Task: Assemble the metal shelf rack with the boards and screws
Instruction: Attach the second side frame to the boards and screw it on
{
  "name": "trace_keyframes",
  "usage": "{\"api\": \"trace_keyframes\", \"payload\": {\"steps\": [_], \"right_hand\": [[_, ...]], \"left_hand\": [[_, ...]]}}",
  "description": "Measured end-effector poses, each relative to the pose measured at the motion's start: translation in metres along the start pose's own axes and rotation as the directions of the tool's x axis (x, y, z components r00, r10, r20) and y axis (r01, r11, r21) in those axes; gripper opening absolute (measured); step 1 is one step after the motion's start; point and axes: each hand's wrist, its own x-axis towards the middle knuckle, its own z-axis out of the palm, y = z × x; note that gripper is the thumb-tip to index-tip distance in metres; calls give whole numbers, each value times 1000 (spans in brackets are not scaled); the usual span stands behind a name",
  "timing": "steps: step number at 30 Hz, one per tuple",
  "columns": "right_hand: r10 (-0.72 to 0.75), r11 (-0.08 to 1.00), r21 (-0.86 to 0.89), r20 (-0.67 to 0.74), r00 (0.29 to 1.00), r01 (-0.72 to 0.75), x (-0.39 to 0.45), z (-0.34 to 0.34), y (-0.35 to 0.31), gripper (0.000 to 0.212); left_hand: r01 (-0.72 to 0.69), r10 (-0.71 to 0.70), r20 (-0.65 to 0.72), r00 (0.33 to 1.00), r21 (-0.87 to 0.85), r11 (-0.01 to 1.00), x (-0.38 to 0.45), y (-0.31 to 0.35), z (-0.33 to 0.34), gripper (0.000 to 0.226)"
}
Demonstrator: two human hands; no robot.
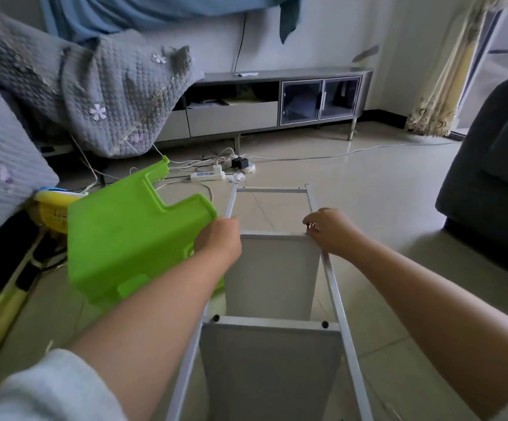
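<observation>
Rack frame (336,287) lies lengthwise on the floor at centre frame, two grey boards (272,275) fitted between its rails. Left hand (218,240) is curled around the left rail at the upper board's far corner; right hand (327,230) pinches something small at the right corner, too small to identify. Green plastic stool (131,238) sits tipped just left of the rack.

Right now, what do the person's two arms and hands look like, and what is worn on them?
Both hands, left hand and right hand, are bare, without gloves, rings or watch. The forearms are uncovered. A light grey sleeve is pushed up on the left arm.
</observation>
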Motion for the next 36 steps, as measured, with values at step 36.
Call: {"api": "trace_keyframes", "payload": {"steps": [36], "right_hand": [[-124,963,198,-280,952,183,-20,-15,2,37]], "left_hand": [[-181,182,165,969,-21,983,-18,-14,3,64]]}}
